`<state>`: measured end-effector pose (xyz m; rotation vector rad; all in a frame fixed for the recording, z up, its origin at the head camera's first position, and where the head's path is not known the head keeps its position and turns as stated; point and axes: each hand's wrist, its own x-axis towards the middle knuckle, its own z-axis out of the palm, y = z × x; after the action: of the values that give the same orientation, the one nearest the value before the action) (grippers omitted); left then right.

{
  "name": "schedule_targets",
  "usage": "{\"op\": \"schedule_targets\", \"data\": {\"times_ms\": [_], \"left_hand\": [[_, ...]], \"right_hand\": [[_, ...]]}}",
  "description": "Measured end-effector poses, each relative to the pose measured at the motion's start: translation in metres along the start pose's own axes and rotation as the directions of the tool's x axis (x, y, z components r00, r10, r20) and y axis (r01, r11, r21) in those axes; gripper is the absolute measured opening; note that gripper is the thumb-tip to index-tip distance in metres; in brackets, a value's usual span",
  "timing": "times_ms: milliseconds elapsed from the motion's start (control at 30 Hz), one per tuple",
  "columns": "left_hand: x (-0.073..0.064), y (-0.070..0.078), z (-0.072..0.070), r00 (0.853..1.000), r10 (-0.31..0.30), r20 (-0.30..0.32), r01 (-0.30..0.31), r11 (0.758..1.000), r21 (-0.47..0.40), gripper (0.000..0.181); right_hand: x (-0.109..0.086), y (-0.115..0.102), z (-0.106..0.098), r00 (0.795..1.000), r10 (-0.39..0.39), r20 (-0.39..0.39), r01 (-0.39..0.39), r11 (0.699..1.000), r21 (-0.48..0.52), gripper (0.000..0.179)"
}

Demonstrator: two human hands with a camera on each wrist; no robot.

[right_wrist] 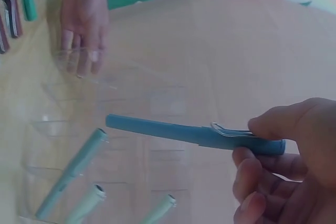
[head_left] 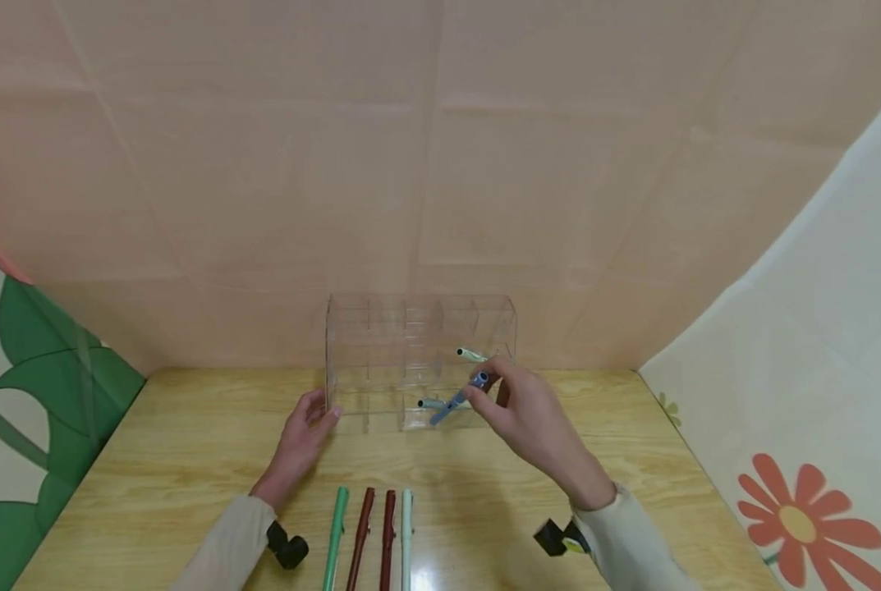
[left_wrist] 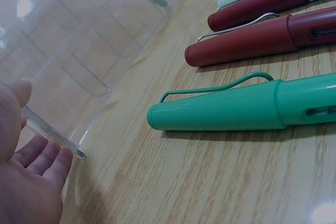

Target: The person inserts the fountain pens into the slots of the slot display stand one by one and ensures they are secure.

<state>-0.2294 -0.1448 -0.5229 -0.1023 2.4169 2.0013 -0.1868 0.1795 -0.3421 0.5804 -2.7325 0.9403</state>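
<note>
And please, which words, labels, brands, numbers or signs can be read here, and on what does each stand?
None can be read in any view.
Blue pen in the right hand: no readable marking.
Green pen and dark red pens: none readable; any fine marking is too small or blurred.
Clear rack: none readable.
White sheet: a printed red flower, no lettering visible.

I could pass my right hand (head_left: 532,414) along the strip of table (head_left: 377,460) between the transparent organizer (head_left: 328,353) and four capped pens (head_left: 388,533); inside, its dividers (head_left: 369,313) bar sideways movement.
</note>
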Motion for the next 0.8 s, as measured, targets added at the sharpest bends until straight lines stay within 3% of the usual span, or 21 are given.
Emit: {"op": "schedule_targets", "data": {"times_ms": [300,600,800], "left_hand": [[0.002,-0.001,0.000,1.000,-0.011,0.011,0.011,1.000,-0.004,0.059],[0.001,-0.001,0.001,1.000,0.006,0.001,-0.006,1.000,-0.008,0.057],[0.002,-0.001,0.001,1.000,-0.003,0.000,0.003,1.000,0.000,0.058]], "right_hand": [[0.025,-0.009,-0.016,0.991,-0.050,-0.125,0.049,0.999,-0.013,0.017],[0.045,-0.004,-0.009,0.958,-0.211,-0.196,0.169,0.962,-0.214,0.016],[0.064,0.006,0.004,0.955,-0.249,-0.164,0.186,0.928,-0.324,0.011]]}}
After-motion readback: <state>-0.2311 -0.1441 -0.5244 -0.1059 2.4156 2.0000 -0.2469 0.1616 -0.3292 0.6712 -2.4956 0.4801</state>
